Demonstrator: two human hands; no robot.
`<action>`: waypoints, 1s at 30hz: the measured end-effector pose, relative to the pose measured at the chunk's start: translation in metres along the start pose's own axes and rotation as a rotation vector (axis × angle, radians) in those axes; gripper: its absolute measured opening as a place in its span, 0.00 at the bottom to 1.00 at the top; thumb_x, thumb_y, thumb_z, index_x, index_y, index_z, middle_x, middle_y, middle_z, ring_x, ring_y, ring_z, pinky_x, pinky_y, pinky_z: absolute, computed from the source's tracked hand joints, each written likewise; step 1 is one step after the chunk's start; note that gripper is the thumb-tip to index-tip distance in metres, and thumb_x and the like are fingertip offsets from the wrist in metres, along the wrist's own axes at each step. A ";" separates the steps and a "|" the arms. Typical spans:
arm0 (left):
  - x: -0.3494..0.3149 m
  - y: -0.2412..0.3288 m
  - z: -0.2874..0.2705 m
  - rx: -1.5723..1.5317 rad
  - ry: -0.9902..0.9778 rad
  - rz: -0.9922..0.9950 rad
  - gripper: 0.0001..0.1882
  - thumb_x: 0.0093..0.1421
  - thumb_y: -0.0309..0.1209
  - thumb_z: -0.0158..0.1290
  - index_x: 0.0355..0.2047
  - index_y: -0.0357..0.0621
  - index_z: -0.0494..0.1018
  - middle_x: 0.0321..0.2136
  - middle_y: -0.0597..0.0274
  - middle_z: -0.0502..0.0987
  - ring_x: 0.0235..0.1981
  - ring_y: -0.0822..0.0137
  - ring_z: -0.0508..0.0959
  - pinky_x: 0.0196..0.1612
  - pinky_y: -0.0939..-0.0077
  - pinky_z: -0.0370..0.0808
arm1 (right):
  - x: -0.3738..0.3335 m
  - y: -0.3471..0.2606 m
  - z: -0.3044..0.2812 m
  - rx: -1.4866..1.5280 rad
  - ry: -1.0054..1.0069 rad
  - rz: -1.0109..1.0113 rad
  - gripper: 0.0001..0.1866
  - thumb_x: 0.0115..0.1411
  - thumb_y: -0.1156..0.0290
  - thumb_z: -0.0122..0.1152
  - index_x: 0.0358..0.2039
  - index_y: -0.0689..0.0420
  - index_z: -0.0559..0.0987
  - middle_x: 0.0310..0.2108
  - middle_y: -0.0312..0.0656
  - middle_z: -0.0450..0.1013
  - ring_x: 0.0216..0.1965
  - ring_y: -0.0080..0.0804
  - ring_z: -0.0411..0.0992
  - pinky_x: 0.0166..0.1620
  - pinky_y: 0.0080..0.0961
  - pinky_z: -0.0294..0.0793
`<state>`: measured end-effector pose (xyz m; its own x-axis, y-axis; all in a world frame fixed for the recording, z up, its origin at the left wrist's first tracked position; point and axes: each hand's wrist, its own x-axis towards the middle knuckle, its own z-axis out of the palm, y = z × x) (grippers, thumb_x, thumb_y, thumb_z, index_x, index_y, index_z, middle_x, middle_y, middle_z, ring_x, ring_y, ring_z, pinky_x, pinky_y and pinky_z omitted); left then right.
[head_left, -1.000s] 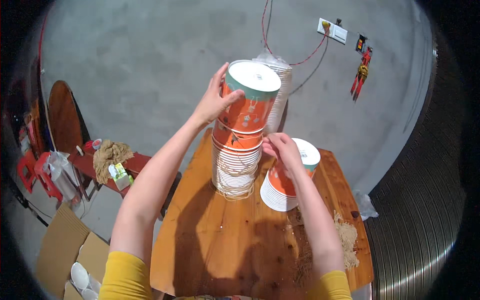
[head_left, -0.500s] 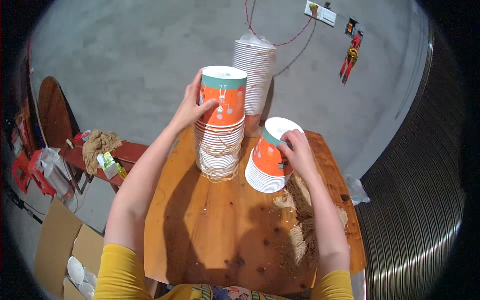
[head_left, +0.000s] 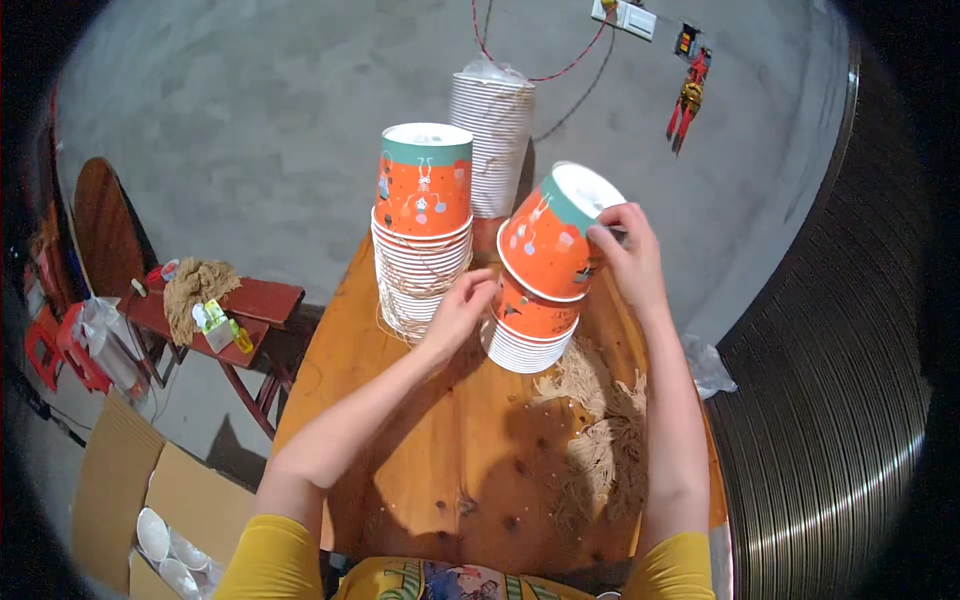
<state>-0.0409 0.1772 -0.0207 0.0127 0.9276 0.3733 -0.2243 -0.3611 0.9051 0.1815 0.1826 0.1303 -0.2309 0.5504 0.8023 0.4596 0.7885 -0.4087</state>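
Note:
My right hand (head_left: 630, 250) grips an orange-and-green paper tub (head_left: 548, 235), upside down and tilted, near its white base. It is raised partway off the right stack of nested tubs (head_left: 530, 350), whose top tub shows its orange wall below. My left hand (head_left: 465, 310) is between the two stacks, fingers curled together at the tips; whether a strand is pinched in them I cannot make out. Next to it stands the taller left stack of upside-down tubs (head_left: 425, 195), with thin tan strings (head_left: 425, 275) looped loosely round its white rims.
Behind stands a tall plastic-wrapped stack of white-rimmed tubs (head_left: 490, 140). Tan string bundles (head_left: 600, 450) lie on the wooden table (head_left: 440, 480) at right. A red bench (head_left: 285, 300) and an open carton (head_left: 110, 490) are at left, a ribbed metal sheet (head_left: 830, 400) at right.
My right hand has raised a tub partway off the right stack and tilted it. My left hand has let go of the left stack's top tub and come down between the stacks.

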 end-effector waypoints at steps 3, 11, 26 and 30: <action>-0.001 0.042 0.044 -0.251 -0.125 0.072 0.21 0.66 0.33 0.46 0.56 0.37 0.60 0.45 0.62 0.72 0.46 0.73 0.72 0.49 0.78 0.69 | -0.028 -0.024 -0.040 0.035 0.122 0.011 0.06 0.52 0.77 0.60 0.30 0.61 0.73 0.33 0.42 0.68 0.39 0.34 0.70 0.45 0.28 0.69; -0.052 0.108 0.079 -0.567 -0.280 -0.037 0.14 0.62 0.28 0.49 0.49 0.43 0.66 0.43 0.66 0.74 0.44 0.74 0.74 0.49 0.75 0.71 | -0.154 -0.037 -0.071 0.030 0.232 0.042 0.08 0.50 0.80 0.62 0.30 0.58 0.72 0.37 0.42 0.69 0.44 0.36 0.68 0.50 0.31 0.67; -0.149 0.085 0.043 0.736 -0.240 0.164 0.10 0.57 0.25 0.47 0.40 0.39 0.71 0.28 0.63 0.71 0.33 0.67 0.71 0.41 0.71 0.66 | -0.284 0.014 -0.026 -0.480 -0.626 0.223 0.12 0.51 0.68 0.61 0.36 0.56 0.76 0.33 0.47 0.72 0.36 0.49 0.70 0.42 0.42 0.70; -0.157 0.082 0.033 0.846 -0.180 0.196 0.09 0.56 0.26 0.48 0.36 0.40 0.73 0.26 0.60 0.71 0.33 0.62 0.71 0.45 0.69 0.62 | -0.288 0.021 -0.024 -0.465 -0.668 0.284 0.09 0.52 0.67 0.59 0.33 0.55 0.77 0.31 0.45 0.72 0.35 0.47 0.70 0.42 0.40 0.69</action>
<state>-0.0296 -0.0009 0.0018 0.2191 0.8384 0.4991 0.5559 -0.5276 0.6423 0.2788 0.0339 -0.0993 -0.4432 0.8706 0.2135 0.8469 0.4847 -0.2186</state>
